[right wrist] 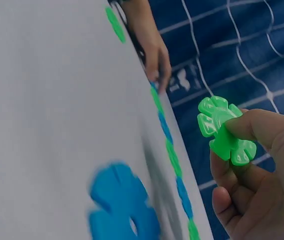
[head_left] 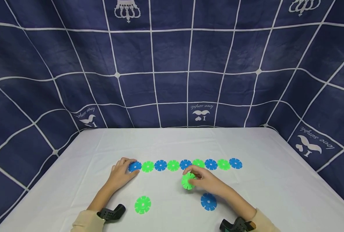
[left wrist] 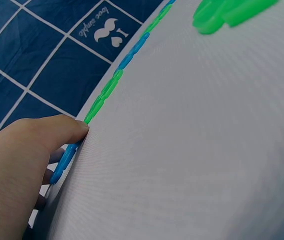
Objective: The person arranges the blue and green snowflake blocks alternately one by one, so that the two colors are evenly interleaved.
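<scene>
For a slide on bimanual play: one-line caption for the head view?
Left hand touches the row's end blue disc; right hand pinches a green disc above the white table.

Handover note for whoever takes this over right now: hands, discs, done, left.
Left hand: fingers resting on the blue disc at the left end of the row.
Right hand: pinches a green disc, lifted just in front of the row.
Done: nine discs in a row on the white table, alternating blue and green.
Left: loose green disc and loose blue disc lie nearer the person, unplaced.
</scene>
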Tool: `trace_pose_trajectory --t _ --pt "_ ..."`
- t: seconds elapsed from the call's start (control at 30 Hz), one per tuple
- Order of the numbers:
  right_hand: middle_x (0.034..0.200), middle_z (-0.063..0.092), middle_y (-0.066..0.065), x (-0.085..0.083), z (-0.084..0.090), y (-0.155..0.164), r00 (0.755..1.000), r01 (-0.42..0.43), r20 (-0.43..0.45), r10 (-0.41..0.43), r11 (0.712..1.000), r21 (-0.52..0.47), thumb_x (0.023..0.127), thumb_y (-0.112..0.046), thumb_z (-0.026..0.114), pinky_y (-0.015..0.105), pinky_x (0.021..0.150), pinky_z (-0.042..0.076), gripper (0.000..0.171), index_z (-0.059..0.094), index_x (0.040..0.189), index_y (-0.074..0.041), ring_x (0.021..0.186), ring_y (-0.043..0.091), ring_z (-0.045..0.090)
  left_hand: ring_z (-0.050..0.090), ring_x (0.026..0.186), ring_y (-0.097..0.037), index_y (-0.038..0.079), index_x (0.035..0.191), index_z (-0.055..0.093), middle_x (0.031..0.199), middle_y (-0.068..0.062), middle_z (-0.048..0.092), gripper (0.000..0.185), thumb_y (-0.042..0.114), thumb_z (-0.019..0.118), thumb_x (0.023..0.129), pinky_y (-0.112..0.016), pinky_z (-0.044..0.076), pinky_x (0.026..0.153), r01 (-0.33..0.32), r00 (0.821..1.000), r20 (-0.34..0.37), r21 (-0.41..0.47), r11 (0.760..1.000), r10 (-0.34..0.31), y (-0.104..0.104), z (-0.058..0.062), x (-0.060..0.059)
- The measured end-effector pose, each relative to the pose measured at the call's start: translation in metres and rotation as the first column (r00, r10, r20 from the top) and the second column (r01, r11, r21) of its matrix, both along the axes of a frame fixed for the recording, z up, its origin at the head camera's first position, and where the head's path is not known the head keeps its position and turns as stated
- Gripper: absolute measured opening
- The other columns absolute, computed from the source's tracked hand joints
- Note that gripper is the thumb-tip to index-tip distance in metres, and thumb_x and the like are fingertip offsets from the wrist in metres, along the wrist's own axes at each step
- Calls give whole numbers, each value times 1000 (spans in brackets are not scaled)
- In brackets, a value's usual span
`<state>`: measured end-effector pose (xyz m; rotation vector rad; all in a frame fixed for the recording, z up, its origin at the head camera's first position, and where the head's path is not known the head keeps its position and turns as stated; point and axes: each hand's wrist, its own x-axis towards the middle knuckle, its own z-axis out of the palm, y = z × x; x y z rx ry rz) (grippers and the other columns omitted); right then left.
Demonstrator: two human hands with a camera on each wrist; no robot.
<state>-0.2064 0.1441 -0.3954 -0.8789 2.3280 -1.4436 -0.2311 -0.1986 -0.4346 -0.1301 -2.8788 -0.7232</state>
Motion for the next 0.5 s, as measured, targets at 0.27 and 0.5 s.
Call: trace_pose_trajectory --t 0.27,0.5 --pt "120 52 13 -28 1 36 988 155 -27 -155 988 -10 90 -12 52 26 67 44 29 54 118 -6 78 9 51 46 107 -29 10 122 55 115 -12 49 49 35 63 81 -42 29 83 -6 1000 4 1 1000 6 0 0 0" --pt "122 48 23 -41 3 69 955 295 -4 -295 955 8 90 -12 52 32 64 50 33 52 122 -5 72 20 64 46 106 -28 10 121 55 114 -12 50 48 36 63 81 -41 29 82 0 1000 -12 4 1000 0 1 -1 0"
